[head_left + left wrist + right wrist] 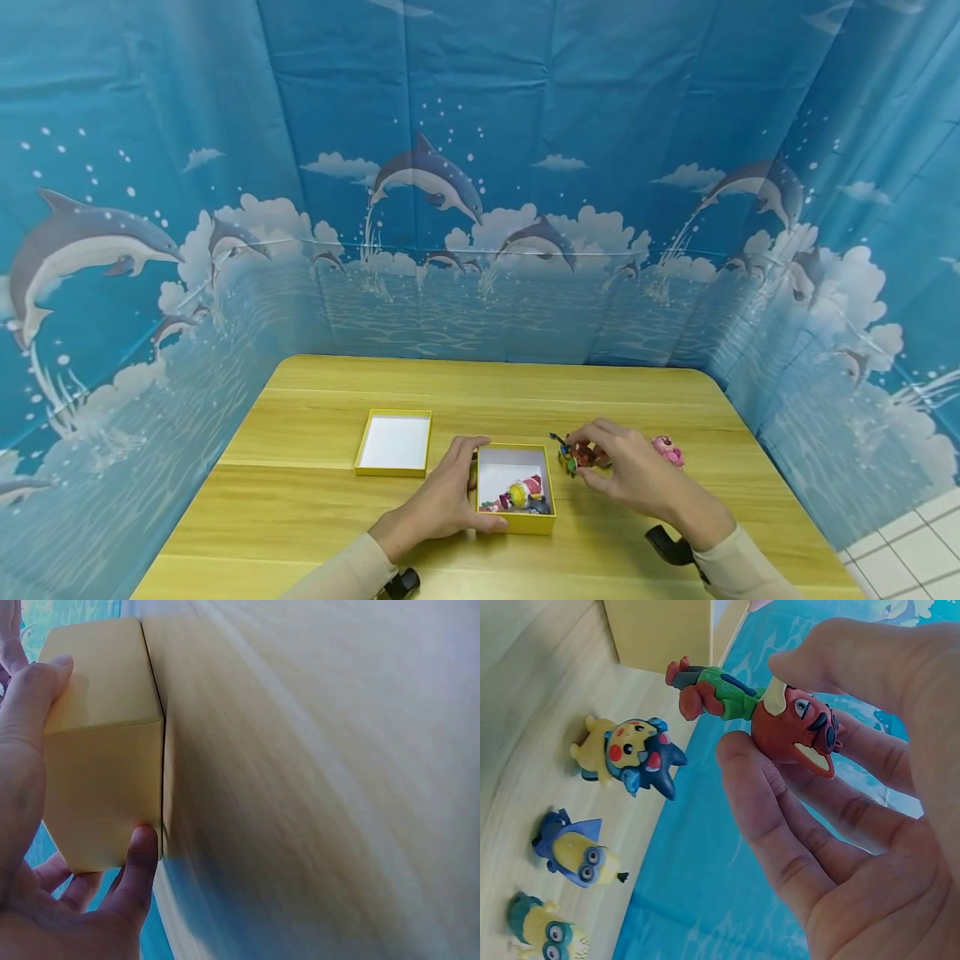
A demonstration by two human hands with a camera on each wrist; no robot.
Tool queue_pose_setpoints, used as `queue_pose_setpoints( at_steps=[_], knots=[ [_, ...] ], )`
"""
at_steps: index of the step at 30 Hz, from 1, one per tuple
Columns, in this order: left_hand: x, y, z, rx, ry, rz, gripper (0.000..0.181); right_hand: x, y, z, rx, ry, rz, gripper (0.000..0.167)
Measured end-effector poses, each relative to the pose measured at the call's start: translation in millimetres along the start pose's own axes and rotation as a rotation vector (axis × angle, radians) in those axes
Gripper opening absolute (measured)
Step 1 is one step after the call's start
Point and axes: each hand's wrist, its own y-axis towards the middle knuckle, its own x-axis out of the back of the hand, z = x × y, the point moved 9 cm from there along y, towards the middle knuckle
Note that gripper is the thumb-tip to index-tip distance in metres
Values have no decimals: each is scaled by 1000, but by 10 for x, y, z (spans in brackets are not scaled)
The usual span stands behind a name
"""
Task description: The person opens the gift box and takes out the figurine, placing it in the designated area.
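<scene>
My left hand (446, 492) grips the side of an open yellow box (517, 523); the left wrist view shows thumb and fingers spread over the outer walls of the box (105, 787). Inside lie a red-and-yellow figurine (522, 493) and a small grey one (538, 505). To the right of the box, my right hand (637, 475) pinches a fox figurine (739, 705) by its head, between thumb and fingers. The fox has a green shirt and reddish-brown fur. Near it on the table are a dark-hooded yellow Pikachu figurine (626, 754) and two Minion figurines (577, 851).
A shallow yellow lid (393, 442) with a white inside lies left of the box. A pink bear figurine (667, 451) sits beyond my right hand. The wooden table (315, 517) is bordered by a blue dolphin-print curtain (480, 317).
</scene>
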Motion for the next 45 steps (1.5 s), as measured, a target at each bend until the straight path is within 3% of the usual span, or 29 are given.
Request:
queue_pose_setpoints(
  at_steps=[45],
  knots=[
    [13,-21,-37,-7,11,-15,127,-336,-95,-175,7,48,78,38]
  ],
)
